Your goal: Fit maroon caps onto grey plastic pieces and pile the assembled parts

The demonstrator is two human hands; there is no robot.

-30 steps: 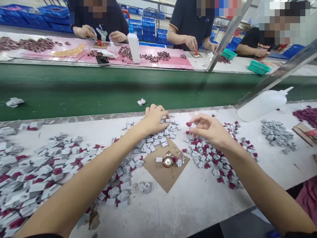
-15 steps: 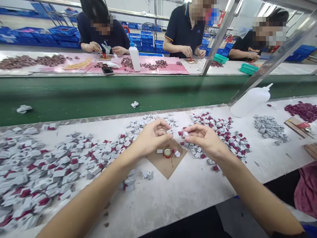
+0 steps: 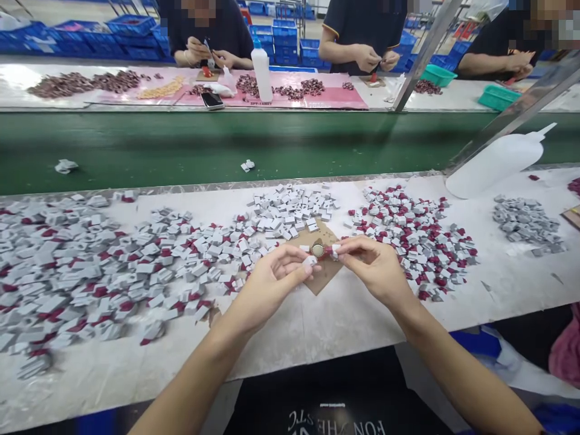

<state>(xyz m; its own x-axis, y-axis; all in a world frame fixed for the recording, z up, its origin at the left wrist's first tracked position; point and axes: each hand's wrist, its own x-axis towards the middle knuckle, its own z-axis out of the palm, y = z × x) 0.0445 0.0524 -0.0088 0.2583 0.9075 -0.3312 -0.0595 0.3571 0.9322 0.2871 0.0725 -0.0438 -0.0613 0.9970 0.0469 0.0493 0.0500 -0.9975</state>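
Note:
Between thumb and fingers, my left hand (image 3: 276,275) pinches a small white-grey piece (image 3: 310,261). My right hand (image 3: 374,263) grips another small piece (image 3: 335,251), white with dark red beside it. Between the two hands a small round cap (image 3: 318,249) rests on a brown square board (image 3: 319,284). A heap of grey pieces with dark red parts (image 3: 99,272) spreads to the left of my left hand, and a mixed red and white heap (image 3: 408,223) lies beyond my right hand.
A white squeeze bottle (image 3: 496,163) leans at the right near a metal post (image 3: 521,103) and a grey heap (image 3: 525,220). A green belt (image 3: 181,145) crosses behind the table. Three people work at the opposite bench (image 3: 158,109), which holds brown pieces and a bottle (image 3: 261,72).
The view has tilted down and shifted. Both hands have come lower over the board, nearer the cap. The piece in my right hand is now beside the cap.

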